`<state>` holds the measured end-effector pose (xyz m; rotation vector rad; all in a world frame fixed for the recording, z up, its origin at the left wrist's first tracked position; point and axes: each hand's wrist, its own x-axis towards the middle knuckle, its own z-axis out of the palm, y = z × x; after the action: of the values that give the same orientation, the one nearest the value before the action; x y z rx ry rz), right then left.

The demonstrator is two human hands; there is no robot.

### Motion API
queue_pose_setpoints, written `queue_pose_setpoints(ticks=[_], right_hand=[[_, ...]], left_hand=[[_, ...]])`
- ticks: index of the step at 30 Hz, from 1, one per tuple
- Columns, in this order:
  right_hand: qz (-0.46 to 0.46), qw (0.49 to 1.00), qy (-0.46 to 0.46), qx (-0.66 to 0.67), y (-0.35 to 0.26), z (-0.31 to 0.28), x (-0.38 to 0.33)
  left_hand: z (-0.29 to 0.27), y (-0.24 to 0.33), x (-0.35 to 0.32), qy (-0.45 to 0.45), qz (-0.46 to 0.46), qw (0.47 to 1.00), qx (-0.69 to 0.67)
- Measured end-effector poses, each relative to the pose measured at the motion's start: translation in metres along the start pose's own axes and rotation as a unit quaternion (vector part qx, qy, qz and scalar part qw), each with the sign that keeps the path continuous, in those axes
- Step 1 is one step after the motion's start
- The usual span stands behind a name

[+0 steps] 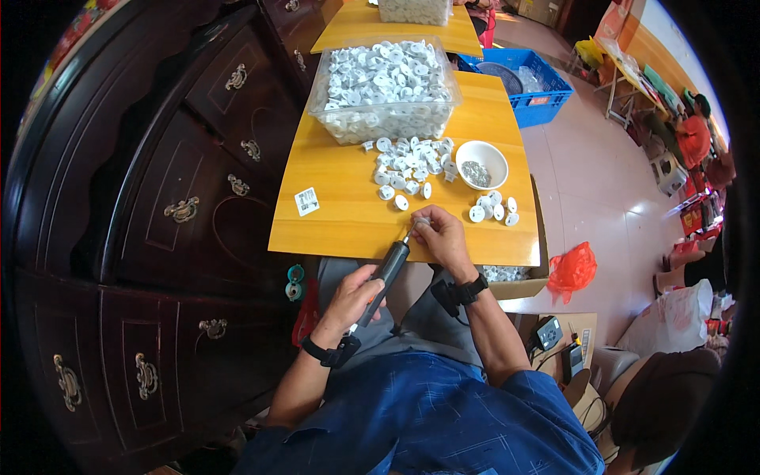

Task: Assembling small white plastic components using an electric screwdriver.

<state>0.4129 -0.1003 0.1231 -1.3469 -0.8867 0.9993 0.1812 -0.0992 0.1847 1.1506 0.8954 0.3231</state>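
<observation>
The left hand (354,299) is wrapping its fingers around the black handle of an electric screwdriver (388,273), gripping it low on the barrel with the tool slanting up and to the right toward the table edge. The screwdriver's tip is meeting a small white plastic part (421,224) that the right hand (442,237) is pinching between thumb and fingertips — the part is sitting just at the near edge of the yellow wooden table (340,198), mostly hidden by the fingers. Both wrists are wearing black straps.

Farther out, a loose heap of white round plastic parts (412,162) is lying in the middle of the table, and a few more (495,207) are resting to the right, just beyond the right hand. A small white bowl (482,164) holding tiny grey metal pieces — too small to tell apart — is standing just right of the heap. At the far end a clear plastic bin (384,91) is brimming with the same white parts. A small white label (306,201) is lying on the left of the table. A dark wooden cabinet (158,214) with brass handles is standing along the left, and a blue crate (530,87) is sitting on the floor at far right.
</observation>
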Motion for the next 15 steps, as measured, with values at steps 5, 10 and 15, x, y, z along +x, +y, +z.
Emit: queue_pose_setpoints(ticks=[5,10,15], right_hand=[[0.008,1.0,-0.003,0.004,0.0021,-0.0005,0.0021],[0.006,1.0,0.004,0.007,0.001,0.0008,0.0016],[-0.006,1.0,0.007,0.001,0.0053,-0.001,0.0033]], left_hand=[[0.0005,0.0029,0.0027,0.002,-0.004,1.0,0.021],[0.0042,0.0072,0.002,0.021,0.0,0.999,0.027],[0.0053,0.0044,0.0069,0.017,0.0,0.999,0.041]])
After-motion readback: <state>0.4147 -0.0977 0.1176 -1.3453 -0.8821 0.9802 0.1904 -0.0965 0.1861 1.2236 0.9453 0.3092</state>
